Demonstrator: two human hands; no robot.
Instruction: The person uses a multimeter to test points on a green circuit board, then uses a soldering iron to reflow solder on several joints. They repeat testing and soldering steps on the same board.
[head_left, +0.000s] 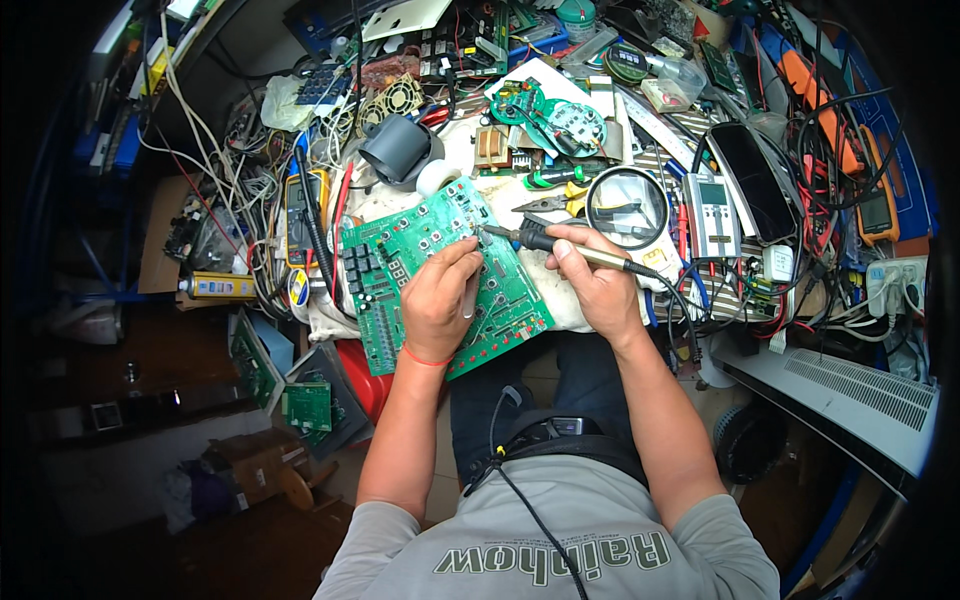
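A large green circuit board (510,285) lies tilted on the near edge of the bench, with black square buttons, a digit display (398,272) and several small round parts. Above its middle, my left hand (436,305) is closed, fingertips pinched near the board's surface. A slim silvery tool (469,298) shows under its fingers; its exact kind is not clear. My right hand (598,290) grips a soldering iron (540,238), whose tip points left to the board's upper part, close to my left fingertips. The exact contact point is too small to see.
Behind the board are a grey cup-shaped holder (393,150), yellow-handled pliers (572,200) and a round magnifier (650,235). A yellow multimeter (303,215) stands left among tangled cables. On the right lie a small white tester (712,215), a dark phone (750,180) and an orange multimeter (878,210).
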